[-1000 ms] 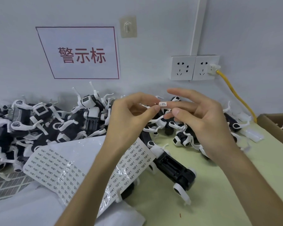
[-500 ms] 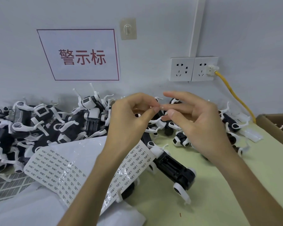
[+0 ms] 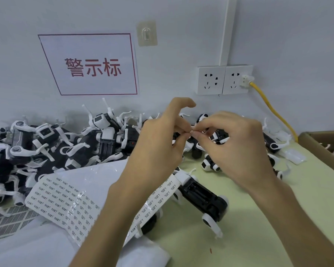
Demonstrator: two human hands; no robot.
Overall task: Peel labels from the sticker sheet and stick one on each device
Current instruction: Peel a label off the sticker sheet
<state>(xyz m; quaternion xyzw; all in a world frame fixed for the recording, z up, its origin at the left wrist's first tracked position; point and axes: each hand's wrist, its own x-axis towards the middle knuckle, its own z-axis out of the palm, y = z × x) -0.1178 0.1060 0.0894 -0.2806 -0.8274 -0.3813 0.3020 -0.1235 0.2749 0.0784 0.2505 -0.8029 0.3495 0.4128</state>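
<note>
My left hand (image 3: 160,143) and my right hand (image 3: 237,145) meet in mid-air above the table, fingertips touching. Between them both pinch a tiny white label (image 3: 191,131), mostly hidden by the fingers. My left index finger arches up free. The sticker sheet (image 3: 66,201), white with rows of small printed labels, lies on the table under my left forearm. A black device with white legs (image 3: 202,197) lies on the green table just below my hands. A large pile of black-and-white devices (image 3: 46,147) fills the left and back.
A cardboard box (image 3: 320,149) with more devices stands at the right edge. Two wall sockets (image 3: 224,79) hold a yellow cable (image 3: 274,110) that runs down behind the box. A red-lettered sign (image 3: 93,64) hangs on the wall. White foam wrap (image 3: 27,253) lies front left.
My right hand's fingers have curled from stretched out to a pinch at the label. Both hands have dropped slightly, and my left index finger has lifted off.
</note>
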